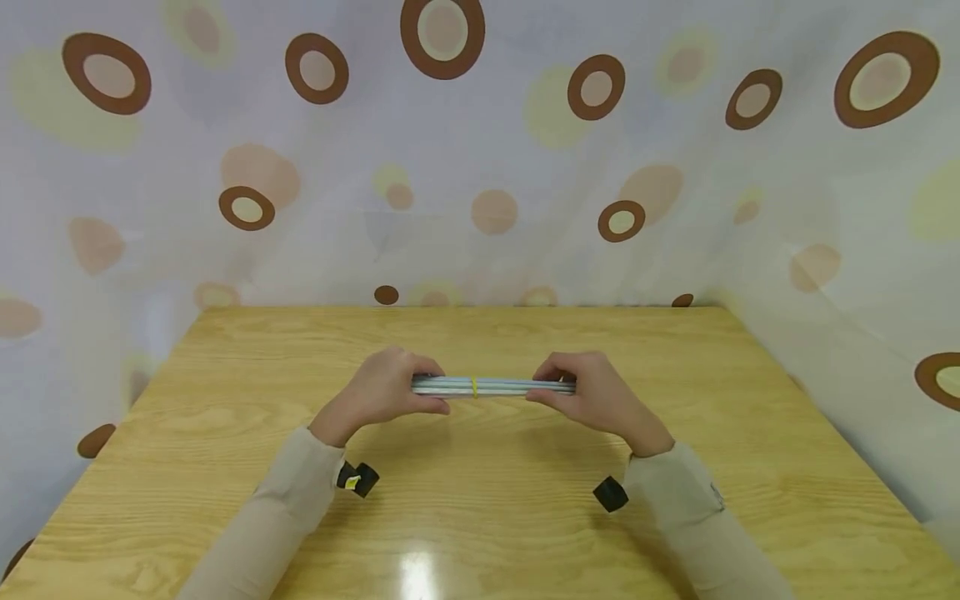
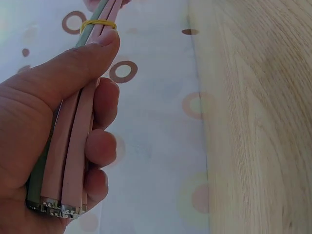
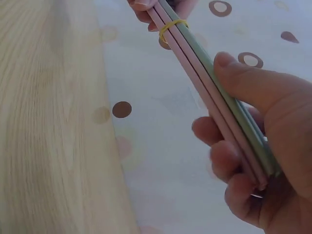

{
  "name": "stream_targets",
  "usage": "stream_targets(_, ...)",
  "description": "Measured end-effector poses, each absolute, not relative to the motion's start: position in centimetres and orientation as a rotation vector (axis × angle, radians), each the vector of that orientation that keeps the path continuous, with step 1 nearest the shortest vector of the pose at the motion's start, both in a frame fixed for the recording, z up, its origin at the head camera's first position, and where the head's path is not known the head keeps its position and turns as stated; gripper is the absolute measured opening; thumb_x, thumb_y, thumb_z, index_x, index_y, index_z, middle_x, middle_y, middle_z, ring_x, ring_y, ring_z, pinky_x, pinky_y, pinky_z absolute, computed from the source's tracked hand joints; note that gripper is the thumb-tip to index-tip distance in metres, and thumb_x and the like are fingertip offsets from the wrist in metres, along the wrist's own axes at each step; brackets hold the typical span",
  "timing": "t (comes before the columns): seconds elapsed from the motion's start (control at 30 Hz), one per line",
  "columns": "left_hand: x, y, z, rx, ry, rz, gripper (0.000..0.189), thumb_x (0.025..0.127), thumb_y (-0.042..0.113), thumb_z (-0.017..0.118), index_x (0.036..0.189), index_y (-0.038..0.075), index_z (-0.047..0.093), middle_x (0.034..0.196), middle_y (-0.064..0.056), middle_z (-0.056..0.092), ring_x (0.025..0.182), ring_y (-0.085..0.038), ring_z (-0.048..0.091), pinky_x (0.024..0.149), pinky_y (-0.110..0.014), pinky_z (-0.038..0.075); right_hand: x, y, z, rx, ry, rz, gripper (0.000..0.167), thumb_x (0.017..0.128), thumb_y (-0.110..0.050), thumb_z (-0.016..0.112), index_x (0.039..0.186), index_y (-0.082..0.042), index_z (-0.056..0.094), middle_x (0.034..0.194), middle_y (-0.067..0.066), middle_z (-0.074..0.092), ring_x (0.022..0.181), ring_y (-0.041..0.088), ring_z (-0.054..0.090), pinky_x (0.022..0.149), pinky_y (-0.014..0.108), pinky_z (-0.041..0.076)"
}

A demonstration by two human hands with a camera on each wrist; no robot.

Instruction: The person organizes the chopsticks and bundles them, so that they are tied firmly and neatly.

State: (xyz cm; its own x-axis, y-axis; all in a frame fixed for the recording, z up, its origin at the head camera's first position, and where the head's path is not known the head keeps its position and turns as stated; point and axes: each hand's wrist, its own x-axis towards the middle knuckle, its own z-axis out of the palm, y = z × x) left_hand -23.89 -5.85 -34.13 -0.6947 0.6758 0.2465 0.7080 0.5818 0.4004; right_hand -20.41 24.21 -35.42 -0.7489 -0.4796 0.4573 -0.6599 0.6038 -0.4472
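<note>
A bundle of thin pale sticks (image 1: 495, 386), pink and light green, is held level above the wooden table (image 1: 480, 517). A yellow rubber band (image 1: 475, 387) wraps its middle. My left hand (image 1: 390, 387) grips the left end, thumb along the sticks. My right hand (image 1: 581, 392) grips the right end. The left wrist view shows the bundle (image 2: 73, 146) in my curled fingers (image 2: 100, 146), the rubber band (image 2: 97, 23) further up. In the right wrist view the bundle (image 3: 214, 97) runs from my right hand (image 3: 258, 146) up to the band (image 3: 171, 27).
A curtain with brown and beige rings (image 1: 480, 150) hangs behind and beside the table. Black wrist camera mounts (image 1: 358, 479) sit under both sleeves. The tabletop reflects a light near the front edge (image 1: 416, 575).
</note>
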Motion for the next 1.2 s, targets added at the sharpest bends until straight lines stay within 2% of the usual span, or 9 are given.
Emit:
stream_targets(0.2, -24.0, -6.0, -34.1, -1.227, -2.787, -0.773, 0.032, 0.076, 0.041, 0.08, 0.096, 0.017, 0.073, 0.084, 0.006, 0.07, 0.065, -0.002, 0.055, 0.06, -0.023, 0.045, -20.8, 25.2, -36.4, 0.88, -2.586, 1.176, 0.004, 0.09, -0.018, 0.068, 0.091, -0.015, 0.07, 0.077, -0.002, 0.067, 0.055, 0.004, 0.049, 0.054, 0.024, 0.044)
stream_targets(0.4, -24.4, -6.2, -34.7, -1.223, -2.838, -0.794, 0.031, 0.079, 0.029, 0.08, 0.103, 0.012, 0.071, 0.091, 0.002, 0.07, 0.069, -0.005, 0.055, 0.064, -0.024, 0.045, -21.0, 25.2, -37.3, 0.911, -2.631, 1.243, 0.004, 0.091, -0.012, 0.066, 0.095, -0.012, 0.068, 0.081, 0.006, 0.066, 0.059, 0.006, 0.049, 0.056, 0.024, 0.044)
stream_targets(0.63, -25.0, -7.0, -35.2, -1.273, -2.905, -0.916, 0.025, 0.083, 0.018, 0.077, 0.103, 0.006, 0.07, 0.092, -0.001, 0.068, 0.074, -0.01, 0.055, 0.068, -0.025, 0.045, -21.3, 24.9, -38.1, 0.95, -2.699, 1.254, 0.013, 0.089, -0.014, 0.069, 0.101, -0.011, 0.065, 0.087, 0.0, 0.067, 0.069, 0.008, 0.058, 0.064, 0.024, 0.05)
stream_targets(0.77, -25.6, -7.3, -35.6, -1.267, -2.934, -0.947, 0.024, 0.082, 0.011, 0.076, 0.104, 0.004, 0.068, 0.092, -0.003, 0.066, 0.079, -0.013, 0.057, 0.073, -0.027, 0.047, -21.5, 24.9, -38.8, 0.953, -2.704, 1.194, 0.013, 0.091, -0.012, 0.067, 0.103, -0.01, 0.063, 0.089, -0.001, 0.066, 0.067, 0.006, 0.054, 0.062, 0.024, 0.047)
stream_targets(0.93, -26.2, -7.4, -36.3, -1.249, -2.95, -0.93, 0.022, 0.079, 0.003, 0.075, 0.098, 0.007, 0.063, 0.09, -0.002, 0.063, 0.08, -0.013, 0.056, 0.075, -0.03, 0.048, -21.8, 25.3, -39.8, 0.96, -2.703, 1.115, 0.012, 0.09, -0.007, 0.067, 0.102, -0.01, 0.064, 0.091, 0.002, 0.066, 0.067, 0.004, 0.05, 0.061, 0.023, 0.045)
stream_targets(1.2, -26.5, -7.3, -37.8, -1.153, -2.94, -0.777, 0.018, 0.072, 0.013, 0.082, 0.083, 0.014, 0.068, 0.08, 0.004, 0.066, 0.074, -0.008, 0.057, 0.073, -0.029, 0.049, -21.9, 25.8, -41.0, 0.929, -2.741, 1.094, 0.014, 0.088, -0.008, 0.069, 0.102, -0.009, 0.069, 0.095, 0.005, 0.068, 0.073, 0.004, 0.056, 0.065, 0.023, 0.049)
